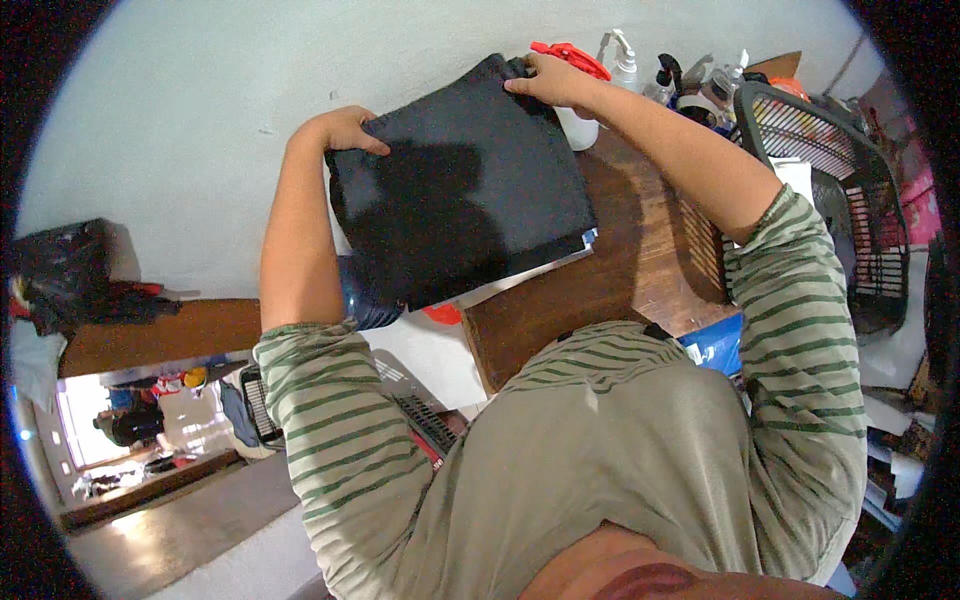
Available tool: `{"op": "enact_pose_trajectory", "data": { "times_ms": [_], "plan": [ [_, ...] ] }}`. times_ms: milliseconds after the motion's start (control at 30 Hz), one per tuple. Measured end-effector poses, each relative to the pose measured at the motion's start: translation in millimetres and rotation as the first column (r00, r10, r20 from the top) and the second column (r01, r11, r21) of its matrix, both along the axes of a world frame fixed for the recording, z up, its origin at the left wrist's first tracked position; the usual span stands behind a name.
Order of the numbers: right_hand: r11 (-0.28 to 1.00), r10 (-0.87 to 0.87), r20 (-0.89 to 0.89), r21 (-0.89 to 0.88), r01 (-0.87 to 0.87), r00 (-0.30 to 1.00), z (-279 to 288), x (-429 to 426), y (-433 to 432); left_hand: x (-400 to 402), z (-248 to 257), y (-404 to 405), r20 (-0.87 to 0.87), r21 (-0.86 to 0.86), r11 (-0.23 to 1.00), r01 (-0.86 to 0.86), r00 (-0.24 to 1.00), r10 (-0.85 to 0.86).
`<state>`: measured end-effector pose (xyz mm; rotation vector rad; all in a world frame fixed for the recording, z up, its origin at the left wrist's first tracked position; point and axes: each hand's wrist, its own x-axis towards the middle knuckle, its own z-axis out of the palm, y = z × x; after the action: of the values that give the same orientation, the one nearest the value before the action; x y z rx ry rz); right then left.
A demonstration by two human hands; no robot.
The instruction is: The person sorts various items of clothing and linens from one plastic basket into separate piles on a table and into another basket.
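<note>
A broad, flat black bundle [457, 187], seemingly folded cloth, is held up in front of me near the wall. My left hand [341, 131] grips its far left corner, thumb on the top face and fingers partly hidden behind. At the far right corner, my right hand [551, 79] pinches the edge, where the material looks rolled or bunched. Under the near edge a white layer [532, 274] shows, with a small blue and white bit at the right corner. Shadows of my head and arms fall across the black surface.
Below is a brown wooden table [547, 322]. Behind my right hand stand a bottle with a red spray head [574, 60] and a clear pump bottle [624, 64]. A black slatted plastic basket [825, 112] is at right, a blue package [716, 345] nearer. Left lies a black plastic bag [64, 262].
</note>
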<state>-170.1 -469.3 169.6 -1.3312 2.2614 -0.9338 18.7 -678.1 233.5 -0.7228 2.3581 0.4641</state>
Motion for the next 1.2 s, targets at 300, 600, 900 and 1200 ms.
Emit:
{"op": "enact_pose_trajectory", "data": {
  "times_ms": [300,600,900,1200],
  "plan": [
    [0.992,-0.045,0.027,-0.114,0.048,0.999,93,-69,169,27,-17,50,-0.398,-0.703,0.711,-0.029,0.844,-0.359],
    [0.728,-0.647,0.098,0.372,0.575,0.756,-101,-276,431,139,-42,168,-0.851,-0.432,0.726,-0.535,0.507,-0.133],
    [0.549,-0.635,-0.277,0.495,0.673,0.721,-221,-309,491,194,-66,258,-0.903,-0.205,0.619,-0.758,0.391,0.180],
    [0.645,-0.748,0.241,0.484,0.591,0.619,-188,-306,470,196,-66,306,-0.843,-0.249,0.559,-0.791,0.461,0.276]
  ]
}}
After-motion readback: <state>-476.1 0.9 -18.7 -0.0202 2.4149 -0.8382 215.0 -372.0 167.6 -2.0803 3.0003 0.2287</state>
